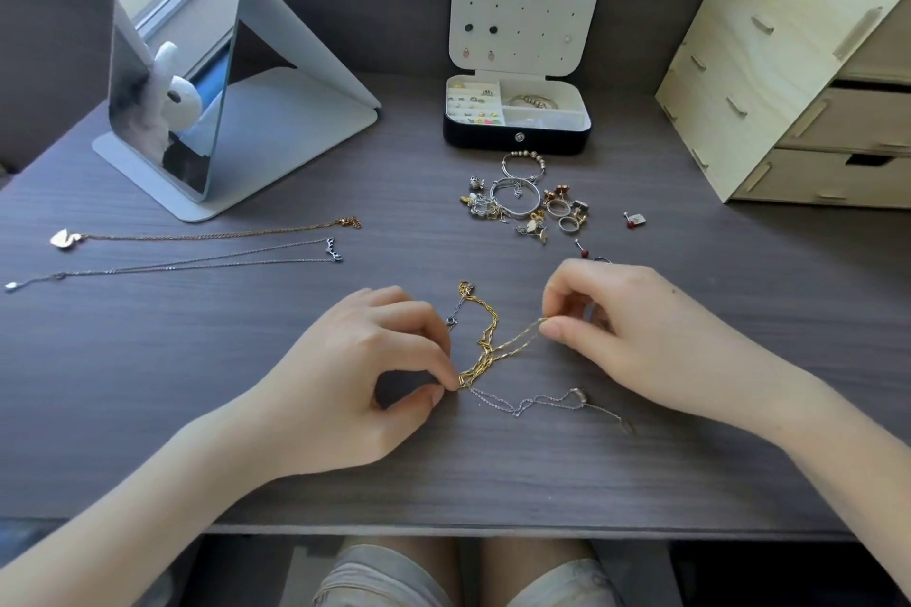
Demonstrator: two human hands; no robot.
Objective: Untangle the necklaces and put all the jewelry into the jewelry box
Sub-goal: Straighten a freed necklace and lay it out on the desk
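Hands (360,360) 2 | laid-out necklaces (207,236) 2 | tangled chains (485,345) at least 2 | bangles (504,206) 2 | jewelry box (515,137) 1 | mirror (172,64) 1

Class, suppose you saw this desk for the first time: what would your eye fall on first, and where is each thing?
Front and centre, the left hand and right hand pinch a gold chain between them, with a silver chain lying beside it on the desk. Behind them, a pile of rings and bracelets sits before the open jewelry box. Two necklaces lie laid out straight at far left.
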